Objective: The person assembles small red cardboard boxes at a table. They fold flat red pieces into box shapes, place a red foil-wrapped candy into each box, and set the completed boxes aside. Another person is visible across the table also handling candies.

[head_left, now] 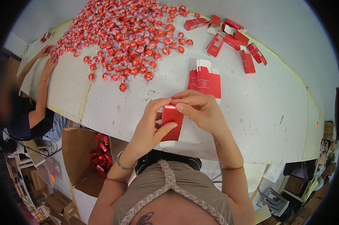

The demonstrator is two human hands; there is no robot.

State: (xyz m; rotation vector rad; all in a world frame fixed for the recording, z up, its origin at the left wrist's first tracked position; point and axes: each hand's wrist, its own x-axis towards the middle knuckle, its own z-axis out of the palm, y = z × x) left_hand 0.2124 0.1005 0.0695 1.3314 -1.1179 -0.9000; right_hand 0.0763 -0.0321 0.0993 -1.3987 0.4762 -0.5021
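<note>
A small red carton (172,127) is upright between my hands at the table's near edge, its lower end open with a pale flap showing. My left hand (149,123) is closed round its left side, the thumb lying across the front. At the carton's top edge, my right hand (201,110) pinches with thumb and fingers, and the fingertips of both hands meet there. Just beyond my right hand lies a stack of flattened red cartons (210,83) with white flaps. Whether anything is inside the held carton is hidden.
A big heap of red-wrapped round candies (120,35) covers the table's far left. Several red cartons (248,62) lie scattered at the far right. Below the table edge, a cardboard box (77,150) holds red pieces (101,157). Another person's hands (47,65) touch the heap's left side.
</note>
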